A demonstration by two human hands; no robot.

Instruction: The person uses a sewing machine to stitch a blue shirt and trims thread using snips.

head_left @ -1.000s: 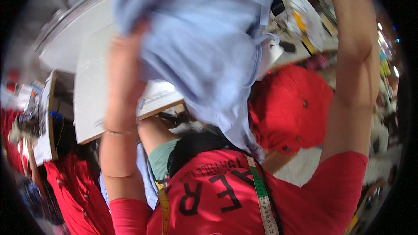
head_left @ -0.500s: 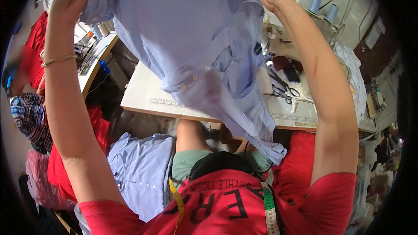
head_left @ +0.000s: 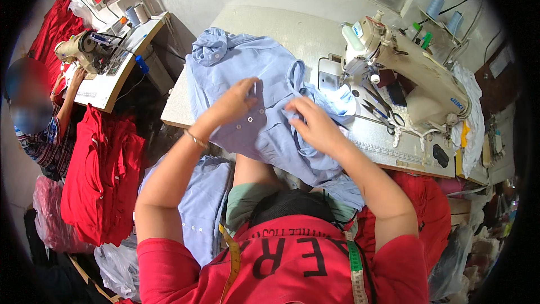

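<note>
A light blue button-up shirt (head_left: 242, 59) lies spread over the white sewing table, its lower part draping off the front edge toward my lap. My left hand (head_left: 237, 100) is over the shirt's middle beside the white buttons, its fingers and thumb apart. Close by on the right, my right hand (head_left: 313, 125) reaches over a folded edge of the cloth, thumb and fingers likewise spread. Whether the fingertips touch the fabric is hard to make out. Right of the shirt stands a sewing machine (head_left: 408, 59).
Black scissors (head_left: 387, 114) lie below the machine, near a ruler marking along the table edge (head_left: 382, 152). More blue shirts (head_left: 197, 214) are at my left, beside a red garment pile (head_left: 101, 180). A co-worker (head_left: 42, 112) sits at another sewing machine (head_left: 84, 50), far left.
Both hands came down from holding the shirt raised and let it go. The shirt went from hanging in front of me to lying on the table, uncovering the sewing machine.
</note>
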